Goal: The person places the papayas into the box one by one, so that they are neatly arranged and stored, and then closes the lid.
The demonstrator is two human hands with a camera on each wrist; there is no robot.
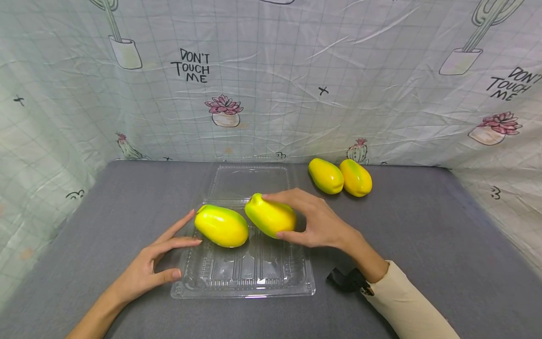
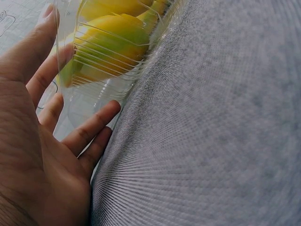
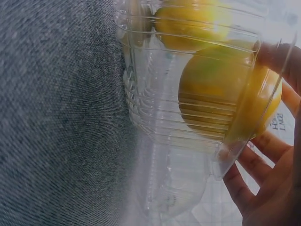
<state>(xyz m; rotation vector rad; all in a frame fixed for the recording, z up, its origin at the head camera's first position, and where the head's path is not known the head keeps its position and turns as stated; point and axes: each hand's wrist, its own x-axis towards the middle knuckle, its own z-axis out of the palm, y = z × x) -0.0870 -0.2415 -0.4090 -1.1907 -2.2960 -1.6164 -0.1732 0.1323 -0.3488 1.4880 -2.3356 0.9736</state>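
An open clear plastic clamshell container (image 1: 243,296) stands in front of me, its lid (image 1: 251,181) folded back. One yellow-green papaya (image 1: 222,226) lies in its left part. My right hand (image 1: 315,219) grips a second papaya (image 1: 271,216) between thumb and fingers, over the container's right part and beside the first. In the right wrist view this papaya (image 3: 211,89) shows through the clear wall. At the container's left side is my left hand (image 1: 154,259), fingers spread and nearly straight, fingertips right at the rim and near the first papaya.
Two more yellow papayas (image 1: 326,176) lie side by side at the back right of the grey tabletop (image 1: 406,226). Behind the table hangs a printed cloth (image 1: 271,94). A black strap (image 1: 347,280) sits at my right wrist, by the beige sleeve (image 1: 406,301).
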